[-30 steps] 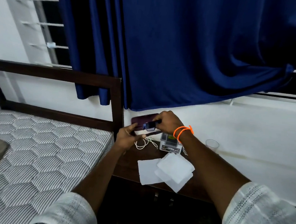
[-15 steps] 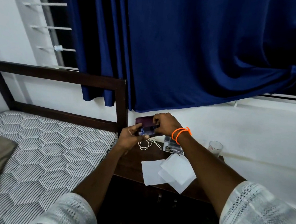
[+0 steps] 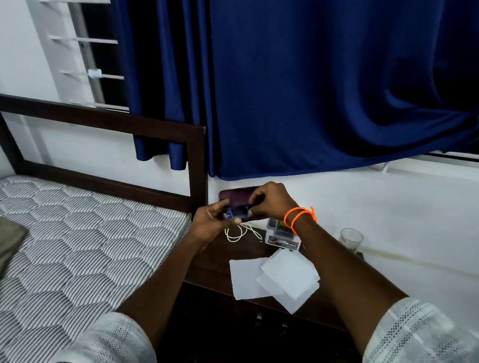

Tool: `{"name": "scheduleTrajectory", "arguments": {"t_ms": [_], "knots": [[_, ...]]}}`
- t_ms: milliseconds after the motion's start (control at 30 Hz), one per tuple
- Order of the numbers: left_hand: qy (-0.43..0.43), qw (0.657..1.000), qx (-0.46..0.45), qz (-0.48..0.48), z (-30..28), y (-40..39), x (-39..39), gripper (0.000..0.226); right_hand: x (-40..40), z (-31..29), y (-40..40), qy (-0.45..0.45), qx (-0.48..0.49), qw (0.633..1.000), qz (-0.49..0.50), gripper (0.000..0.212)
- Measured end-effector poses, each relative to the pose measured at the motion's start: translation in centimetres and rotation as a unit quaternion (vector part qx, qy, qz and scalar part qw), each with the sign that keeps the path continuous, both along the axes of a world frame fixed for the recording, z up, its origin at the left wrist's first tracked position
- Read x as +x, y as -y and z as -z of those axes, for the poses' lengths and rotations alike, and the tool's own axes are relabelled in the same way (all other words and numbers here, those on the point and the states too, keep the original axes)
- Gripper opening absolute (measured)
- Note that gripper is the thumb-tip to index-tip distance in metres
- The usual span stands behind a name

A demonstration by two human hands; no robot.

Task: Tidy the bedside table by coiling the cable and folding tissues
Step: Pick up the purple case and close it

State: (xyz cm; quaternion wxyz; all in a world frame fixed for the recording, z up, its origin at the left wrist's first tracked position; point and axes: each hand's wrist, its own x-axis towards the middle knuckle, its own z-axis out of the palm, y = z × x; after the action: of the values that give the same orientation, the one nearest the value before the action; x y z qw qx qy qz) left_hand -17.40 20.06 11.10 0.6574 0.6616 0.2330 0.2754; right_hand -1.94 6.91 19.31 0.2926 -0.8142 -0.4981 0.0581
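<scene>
Just below the centre of the frame, both hands meet over the back of the dark wooden table (image 3: pixel 212 267), holding one small blue object (image 3: pixel 236 211) between them. The left hand (image 3: pixel 211 222) cups it from the lower left with curled fingers and the thumb laid along its front edge; the right hand (image 3: pixel 271 202), with an orange thread band (image 3: pixel 299 217) at the wrist, pinches it from the upper right. What the object is cannot be made out. Directly under the hands the white cable (image 3: pixel 237 233) lies on the table in loose loops, one strand trailing toward the right. Behind the hands a dark maroon phone (image 3: pixel 233 195) leans against the white wall. Right of the cable stands a small grey box (image 3: pixel 284 237), and farther right a clear glass (image 3: pixel 350 240). Toward the front edge of the table the white tissues (image 3: pixel 275 277) lie flat and overlapping, one corner hanging past the edge. The striped mattress (image 3: pixel 72 252) fills the lower left, and a blue curtain (image 3: pixel 324 88) hangs above.
</scene>
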Motion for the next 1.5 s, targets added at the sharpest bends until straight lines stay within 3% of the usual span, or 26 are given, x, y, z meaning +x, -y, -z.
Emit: {"name": "scheduleTrajectory", "arguments": {"t_ms": [133, 300, 367, 433, 500, 567, 633, 833, 967, 1200, 1500], "knots": [[0.009, 1.000, -0.017, 0.015, 0.3, -0.2, -0.2, 0.079, 0.4, 0.7, 0.2, -0.037, 0.068, 0.997, 0.026, 0.015], [0.031, 0.998, -0.038, 0.024, 0.4, -0.5, -0.4, 0.085, 1.6, 2.1, 0.9, -0.108, 0.140, 0.960, 0.220, 0.033], [0.037, 0.998, -0.044, 0.025, 0.3, -0.5, -0.5, 0.086, 1.6, 2.4, 1.2, -0.283, 0.133, 0.920, 0.236, 0.042], [0.044, 0.997, -0.055, 0.031, 0.3, -0.5, -0.7, 0.082, 1.1, 2.6, 1.4, -0.474, 0.139, 0.851, 0.177, 0.039], [0.051, 0.995, -0.071, 0.036, 0.3, -0.6, -0.8, 0.076, 0.9, 2.9, 1.6, -0.540, 0.165, 0.813, 0.140, 0.022], [0.053, 0.995, -0.081, 0.033, 0.2, -0.6, -1.0, 0.077, 1.0, 3.2, 1.6, -0.565, 0.202, 0.788, 0.135, 0.012], [0.056, 0.995, -0.084, 0.027, 0.1, -0.7, -1.2, 0.079, 1.3, 3.4, 1.5, -0.582, 0.218, 0.773, 0.129, 0.021], [0.083, 0.989, -0.120, 0.025, -0.7, -1.1, -1.1, 0.104, 1.4, 3.6, 1.5, -0.609, 0.217, 0.755, 0.109, 0.037], [0.084, 0.985, -0.137, 0.056, -0.9, -1.7, -1.2, 0.120, 1.3, 3.4, 1.6, -0.626, 0.213, 0.743, 0.106, 0.036], [0.104, 0.983, -0.132, 0.069, -1.0, -1.3, -1.5, 0.076, 0.9, 3.0, 1.6, -0.640, 0.212, 0.731, 0.104, 0.024], [0.132, 0.982, -0.132, 0.039, -1.4, -1.2, -1.7, 0.057, 0.9, 2.8, 1.3, -0.695, 0.251, 0.668, 0.093, 0.025]]}}
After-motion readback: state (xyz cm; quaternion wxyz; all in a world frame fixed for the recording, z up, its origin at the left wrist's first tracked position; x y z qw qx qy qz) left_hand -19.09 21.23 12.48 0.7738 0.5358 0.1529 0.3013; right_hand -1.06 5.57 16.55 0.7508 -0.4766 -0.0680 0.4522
